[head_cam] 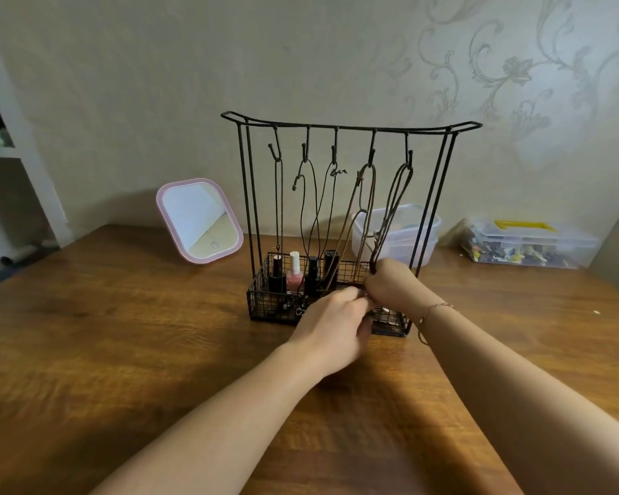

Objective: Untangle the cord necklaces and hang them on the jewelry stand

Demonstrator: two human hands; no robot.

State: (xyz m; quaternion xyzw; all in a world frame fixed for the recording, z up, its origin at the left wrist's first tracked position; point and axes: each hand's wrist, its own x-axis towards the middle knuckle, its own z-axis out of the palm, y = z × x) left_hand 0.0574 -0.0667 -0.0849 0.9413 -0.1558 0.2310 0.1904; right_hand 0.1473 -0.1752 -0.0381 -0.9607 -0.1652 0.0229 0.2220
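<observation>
A black wire jewelry stand (351, 127) with several hooks stands on the wooden table. Dark cord necklaces (310, 209) hang from its hooks down into the wire basket (265, 301) at its base. Brown cords (390, 216) from the two right hooks run down to my hands. My right hand (390, 284) grips the lower ends of these cords at the basket's right front. My left hand (336, 316) meets it there, fingers curled and pinching the same cord ends. The cord between the fingers is mostly hidden.
Nail polish bottles (295, 276) and dark tubes stand in the basket. A pink-framed mirror (199, 219) leans left of the stand. A clear plastic container (397, 230) sits behind it, and a clear box with a yellow handle (526, 241) at the right. A shelf (0, 151) is at the far left.
</observation>
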